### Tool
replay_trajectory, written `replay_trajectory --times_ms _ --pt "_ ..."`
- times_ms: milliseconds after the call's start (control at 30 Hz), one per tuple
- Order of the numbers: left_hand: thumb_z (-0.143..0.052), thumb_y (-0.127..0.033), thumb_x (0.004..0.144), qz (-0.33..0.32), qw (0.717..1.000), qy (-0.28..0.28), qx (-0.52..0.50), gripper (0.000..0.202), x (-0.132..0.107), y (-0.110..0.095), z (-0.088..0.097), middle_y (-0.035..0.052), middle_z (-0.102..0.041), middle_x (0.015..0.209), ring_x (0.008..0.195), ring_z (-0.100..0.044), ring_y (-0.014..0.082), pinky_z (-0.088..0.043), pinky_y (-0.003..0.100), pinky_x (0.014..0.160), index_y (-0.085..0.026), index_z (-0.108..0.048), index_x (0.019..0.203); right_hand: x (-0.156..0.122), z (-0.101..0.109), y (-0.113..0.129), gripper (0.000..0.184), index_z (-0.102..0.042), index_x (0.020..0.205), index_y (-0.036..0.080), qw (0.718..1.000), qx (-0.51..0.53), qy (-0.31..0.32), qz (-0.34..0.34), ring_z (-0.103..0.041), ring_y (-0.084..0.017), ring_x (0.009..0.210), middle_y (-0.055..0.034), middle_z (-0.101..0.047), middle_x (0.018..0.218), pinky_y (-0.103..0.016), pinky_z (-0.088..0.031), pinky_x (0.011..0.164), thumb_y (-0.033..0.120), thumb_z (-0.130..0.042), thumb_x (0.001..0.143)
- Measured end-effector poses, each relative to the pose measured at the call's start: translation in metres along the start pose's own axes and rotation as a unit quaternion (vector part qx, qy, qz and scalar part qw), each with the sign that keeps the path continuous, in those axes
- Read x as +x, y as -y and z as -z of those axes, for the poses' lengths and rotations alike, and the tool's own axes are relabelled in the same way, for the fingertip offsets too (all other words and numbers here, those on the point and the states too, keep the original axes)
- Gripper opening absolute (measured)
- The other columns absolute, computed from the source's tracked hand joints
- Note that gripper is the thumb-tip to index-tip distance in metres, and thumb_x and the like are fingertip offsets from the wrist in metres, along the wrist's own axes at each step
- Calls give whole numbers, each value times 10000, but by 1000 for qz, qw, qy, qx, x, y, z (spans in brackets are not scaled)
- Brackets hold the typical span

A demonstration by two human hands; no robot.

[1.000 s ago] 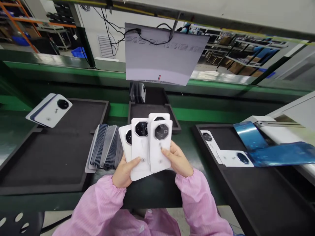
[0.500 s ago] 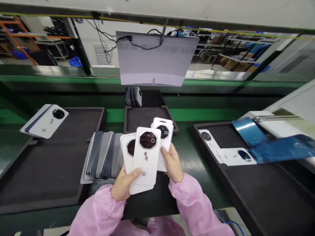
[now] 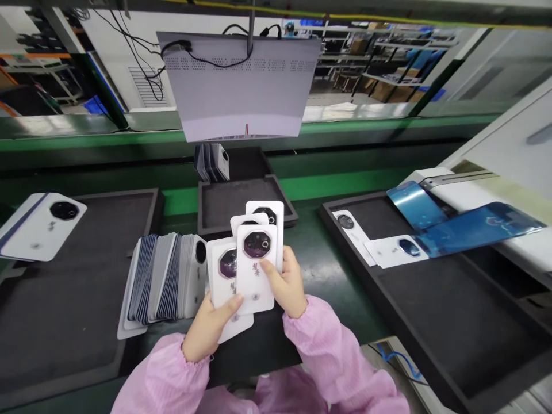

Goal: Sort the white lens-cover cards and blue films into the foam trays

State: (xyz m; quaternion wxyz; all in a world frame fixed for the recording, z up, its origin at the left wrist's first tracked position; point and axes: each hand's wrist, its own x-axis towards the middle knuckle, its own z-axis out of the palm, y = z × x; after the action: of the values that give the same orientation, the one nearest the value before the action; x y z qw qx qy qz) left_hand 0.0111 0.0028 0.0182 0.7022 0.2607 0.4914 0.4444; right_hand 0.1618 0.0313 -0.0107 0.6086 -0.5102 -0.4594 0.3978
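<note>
My left hand grips thin white phone back panels, each printed with a dark octagonal camera patch, its thumb lying across their lower part. Opposite it, my right hand pinches a fanned group of similar panels; the thumb presses on the front panel, just below its camera patch. The two groups overlap in front of me, so how many there are is hidden. To the left of my hands, a long row of white and dark-blue-edged panels leans on edge.
A dark tray at left carries a few white panels. Behind, a small tray holds more panels on edge. On the right tray lie white panels and blue glossy film. A monitor's back hangs ahead.
The front panel has passed from under my left thumb to under my right thumb, joining the right-hand group. The camera view has shifted somewhat, moving the surroundings in the picture.
</note>
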Motion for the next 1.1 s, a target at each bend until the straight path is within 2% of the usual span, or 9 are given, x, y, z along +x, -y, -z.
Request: replay_trajectory --times_ms 100,167,333,433,567,667,800,933,1100 --pt "-775 -231 617 7 999 -32 0 335 0 -6 3 113 -738 860 825 -687 308 -551 397 756 -135 -690 927 6 5 1 203 -511 925 224 999 24 -45 -14 -590 -168 777 -10 -613 858 -297 -492 690 322 -614 779" --pt "-765 -243 624 15 999 -35 -14 325 0 -10 6 118 -736 856 837 -681 325 -552 405 747 -133 -694 922 9 7 0 222 -504 915 220 996 66 -50 -39 -591 -164 766 -11 -610 855 -294 -500 671 341 -621 772" --pt "-679 -258 703 37 997 34 -60 408 2 -19 10 142 -704 1002 899 -658 339 -541 421 774 -127 -644 1088 13 7 -3 238 -514 905 213 985 151 -61 -62 -593 -132 727 7 -620 849 -261 -499 648 342 -647 756" --pt "-638 -255 735 49 995 53 -65 431 4 -23 13 145 -695 1025 903 -656 334 -546 423 750 -137 -607 1148 14 8 -2 225 -526 878 207 980 175 -68 -68 -589 -117 710 17 -620 824 -245 -492 641 335 -660 750" --pt "-605 -261 771 15 996 61 -65 402 9 -24 16 142 -693 1027 880 -663 310 -548 405 733 -140 -602 1154 15 9 1 264 -529 873 214 969 214 -34 -121 -609 -131 704 17 -643 827 -283 -513 667 345 -693 714" --pt "-626 -249 762 -9 997 40 -70 380 12 -16 16 121 -700 1023 917 -657 309 -526 410 806 -147 -620 1128 11 6 2 279 -525 842 216 957 233 17 -172 -615 -140 659 21 -651 778 -299 -521 648 356 -712 690" --pt "-665 -271 740 -25 992 42 -120 418 16 -1 17 86 -705 1031 1040 -608 307 -464 408 924 -176 -609 1143 -4 -1 2 241 -560 852 215 959 200 85 -181 -617 -143 671 10 -656 790 -286 -512 641 371 -686 718" --pt "-638 -302 767 24 981 72 -181 381 18 6 15 100 -712 1009 1065 -595 308 -436 428 963 -141 -615 1111 -24 -7 -2 218 -582 857 203 966 125 155 -166 -601 -146 662 -1 -646 769 -272 -492 604 384 -646 754" --pt "-539 -193 839 56 974 89 -200 267 19 5 12 105 -727 945 997 -638 276 -443 436 958 -118 -614 1084 -31 -1 -10 216 -591 934 206 991 -7 101 -87 -584 -166 776 -26 -623 863 -301 -479 694 379 -587 804"
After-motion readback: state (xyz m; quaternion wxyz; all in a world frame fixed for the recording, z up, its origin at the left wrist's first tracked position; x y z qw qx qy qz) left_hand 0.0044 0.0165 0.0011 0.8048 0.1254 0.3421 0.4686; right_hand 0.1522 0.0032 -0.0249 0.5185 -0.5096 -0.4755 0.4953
